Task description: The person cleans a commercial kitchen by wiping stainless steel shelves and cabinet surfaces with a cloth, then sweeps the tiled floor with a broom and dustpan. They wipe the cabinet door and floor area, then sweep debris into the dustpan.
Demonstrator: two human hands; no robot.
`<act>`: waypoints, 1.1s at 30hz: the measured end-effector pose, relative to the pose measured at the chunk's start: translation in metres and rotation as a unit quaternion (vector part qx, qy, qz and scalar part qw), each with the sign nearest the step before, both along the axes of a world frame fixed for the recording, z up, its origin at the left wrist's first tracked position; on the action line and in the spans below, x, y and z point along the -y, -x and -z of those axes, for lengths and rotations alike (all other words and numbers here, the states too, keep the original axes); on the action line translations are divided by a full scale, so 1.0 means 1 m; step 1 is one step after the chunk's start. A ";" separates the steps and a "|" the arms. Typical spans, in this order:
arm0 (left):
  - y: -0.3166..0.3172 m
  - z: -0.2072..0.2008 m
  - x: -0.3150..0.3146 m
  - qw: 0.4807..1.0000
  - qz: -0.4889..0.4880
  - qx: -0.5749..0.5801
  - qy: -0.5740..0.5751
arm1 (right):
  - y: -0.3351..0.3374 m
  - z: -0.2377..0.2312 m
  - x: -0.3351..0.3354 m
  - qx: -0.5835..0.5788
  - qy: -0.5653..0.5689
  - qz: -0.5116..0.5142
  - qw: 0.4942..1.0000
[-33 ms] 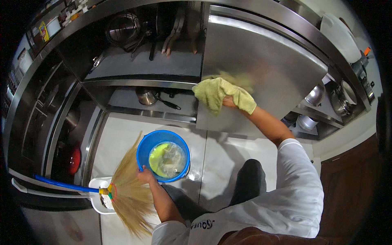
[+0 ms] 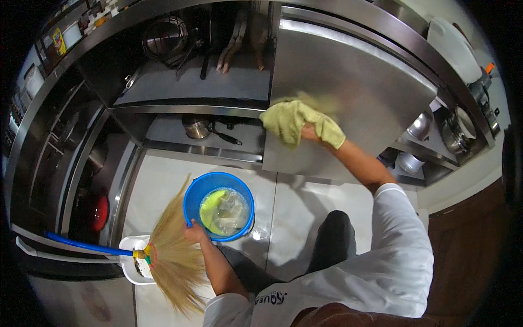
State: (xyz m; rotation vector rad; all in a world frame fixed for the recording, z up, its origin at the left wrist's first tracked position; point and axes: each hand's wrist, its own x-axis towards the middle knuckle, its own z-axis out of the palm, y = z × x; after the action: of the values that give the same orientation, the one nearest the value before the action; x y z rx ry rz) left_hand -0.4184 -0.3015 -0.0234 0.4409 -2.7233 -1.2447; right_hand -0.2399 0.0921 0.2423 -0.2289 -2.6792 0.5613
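A yellow-green cloth is draped over and around my right hand, which holds it against a brushed steel panel. Most of the fingers are covered by the cloth. Lower down, my left hand is closed on the near left rim of a blue bucket. Inside the bucket, cloudy, sudsy water surrounds a bright yellow-green item, its kind unclear. A soft straw broom with a blue handle lies left of my left hand, its head over a white dustpan.
Steel shelves frame the work area. A saucepan with a dark handle sits on the lower shelf, beside the panel. More pots stand on shelves at the right. A red round object is low at the left. Light tiles cover the floor.
My right hand and the cloth have shifted slightly up and to the right along the steel panel. My left hand stays on the bucket rim.
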 end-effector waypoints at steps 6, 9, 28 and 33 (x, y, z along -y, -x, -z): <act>0.008 0.030 0.001 0.991 0.017 -0.041 -0.129 | -0.008 -0.109 -0.037 -0.098 -0.170 0.193 0.961; 0.015 0.029 -0.006 0.994 0.025 -0.058 -0.091 | 0.002 -0.169 -0.033 -0.102 -0.462 0.229 0.851; 0.008 -0.003 -0.005 0.997 0.060 -0.024 -0.030 | -0.002 0.344 -0.038 0.363 -0.002 -0.021 0.932; 0.008 0.008 -0.004 0.994 0.071 -0.019 -0.075 | -0.057 0.337 -0.053 0.344 0.085 0.038 0.934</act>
State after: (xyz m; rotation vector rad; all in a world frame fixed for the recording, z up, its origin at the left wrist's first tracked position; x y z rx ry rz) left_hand -0.4268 -0.2978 -0.0309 0.2370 -2.6816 -1.4828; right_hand -0.1828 0.1454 -0.0943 -0.6893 -3.2645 0.8095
